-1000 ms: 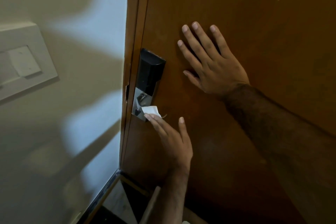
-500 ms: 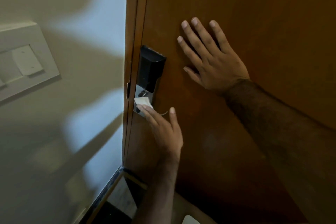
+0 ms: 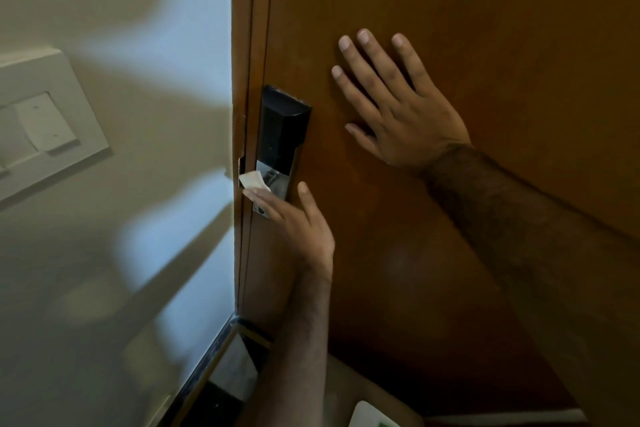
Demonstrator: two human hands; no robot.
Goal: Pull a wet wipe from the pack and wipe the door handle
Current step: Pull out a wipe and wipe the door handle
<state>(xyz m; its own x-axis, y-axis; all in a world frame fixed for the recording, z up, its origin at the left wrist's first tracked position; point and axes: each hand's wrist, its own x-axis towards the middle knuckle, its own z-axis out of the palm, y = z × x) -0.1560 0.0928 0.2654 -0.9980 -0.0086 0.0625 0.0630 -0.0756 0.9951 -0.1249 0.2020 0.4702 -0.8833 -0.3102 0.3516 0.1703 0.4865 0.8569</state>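
Your right hand (image 3: 401, 107) lies flat against the brown door (image 3: 485, 28), to the right of the lock (image 3: 282, 135) and a little above its middle. Its fingers are spread and point up and to the left, the thumb angled down toward the lock, and nothing is held in it. The forearm runs away from it toward the lower right.

Your left hand (image 3: 294, 218) comes up from below the lock. Its fingers are held straight and close together, pressing a small folded white wipe (image 3: 252, 180) against the shiny metal plate at the bottom of the lock. The wipe sits at the left edge of that plate, and its corner reaches past the edge of the door. Your thumb (image 3: 306, 198) stands apart from the fingers, pointing up on the right side of the plate. Whether the wipe is pinched or only pressed flat under the fingertips, you cannot tell from here.

The upper part of the lock is a black housing, dark and untouched by either hand. The handle itself is hard to make out; only a glint of metal shows just right of the wipe.

Left of the lock, on the pale wall (image 3: 138, 28), a white switch plate (image 3: 45, 121) is mounted. Far below the lock, at the bottom edge, a white and green object (image 3: 372, 418) peeks into view, too cut off to identify.
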